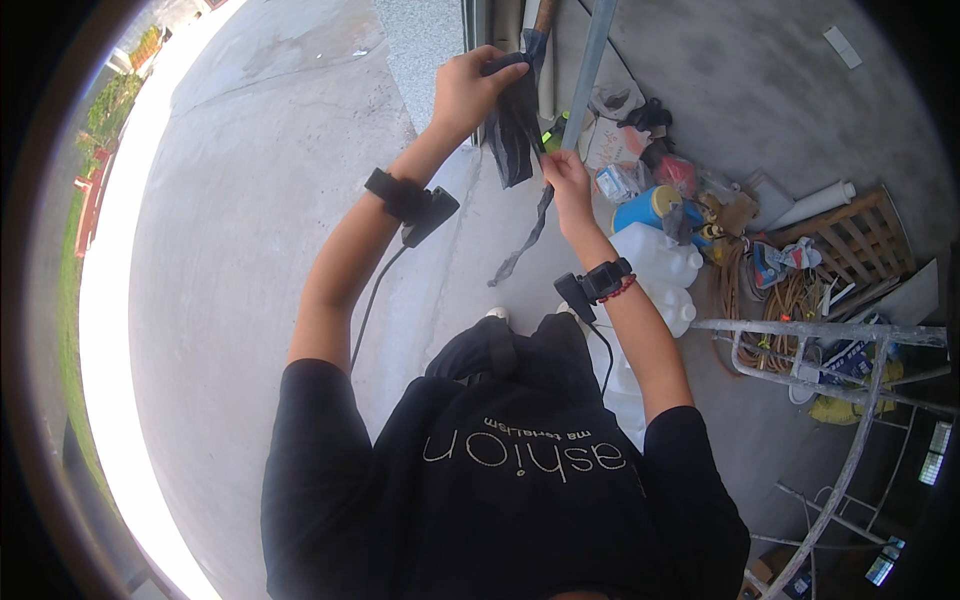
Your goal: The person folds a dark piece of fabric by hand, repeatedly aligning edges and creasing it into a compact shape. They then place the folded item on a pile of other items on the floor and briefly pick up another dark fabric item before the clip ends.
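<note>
My left hand pinches the upper part of a dark, thin plastic bag that hangs down from it. The bag's top gathers around a rusty brown bar or pole at the top of the view. My right hand, lower and to the right, grips a narrow strip of the same dark material between thumb and fingers. The strip's twisted tail dangles below that hand towards the floor. Just above my right hand, a grey metal bar runs up to the top edge; whether the hand touches it, I cannot tell.
White plastic jugs stand right of my legs. Beyond them lie a blue and yellow container, bags, coiled hose and a wooden slatted frame. Metal scaffold frames stand at the right. A speckled wall panel rises beside my left hand.
</note>
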